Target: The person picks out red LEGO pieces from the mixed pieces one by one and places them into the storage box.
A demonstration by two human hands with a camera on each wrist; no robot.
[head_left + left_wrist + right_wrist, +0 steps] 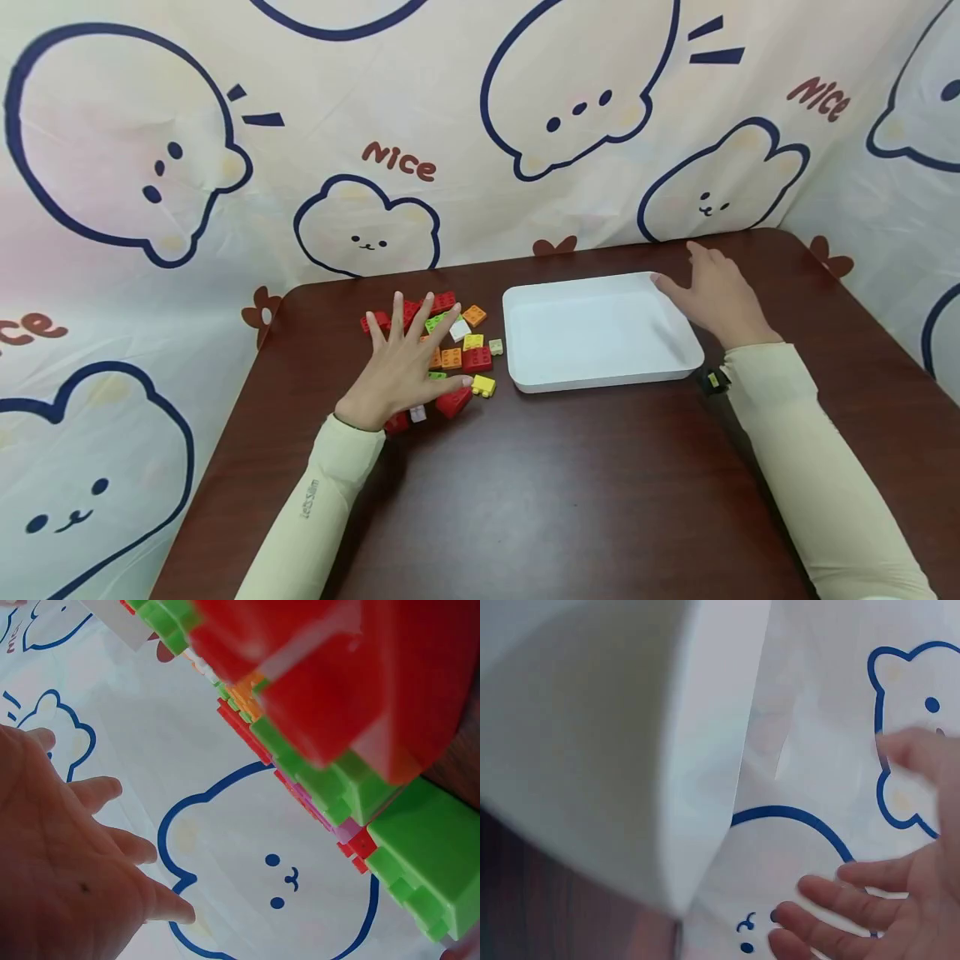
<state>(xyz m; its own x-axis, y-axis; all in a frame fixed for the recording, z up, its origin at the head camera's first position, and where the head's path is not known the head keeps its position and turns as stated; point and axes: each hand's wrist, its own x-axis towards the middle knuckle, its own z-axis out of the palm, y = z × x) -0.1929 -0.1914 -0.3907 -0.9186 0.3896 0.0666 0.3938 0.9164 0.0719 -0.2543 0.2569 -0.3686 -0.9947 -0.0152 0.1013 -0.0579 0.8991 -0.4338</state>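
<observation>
From the head cam we've got a shallow white rectangular tray [592, 333] on a glossy dark reddish-brown table [570, 483]. Just left of the tray is a loose cluster of red, orange, yellow, green and white plastic toy bricks [477, 360], and we see the left hand [401, 375] over them, fingers fanned out straight. The right hand [718, 300] is by the tray's far right corner, fingers relaxed.

Left wrist cam: we get the spread palm, with red and green bricks up close.

Right wrist cam: we see the tray's wall, and the right hand's loose fingers with a gap between.
</observation>
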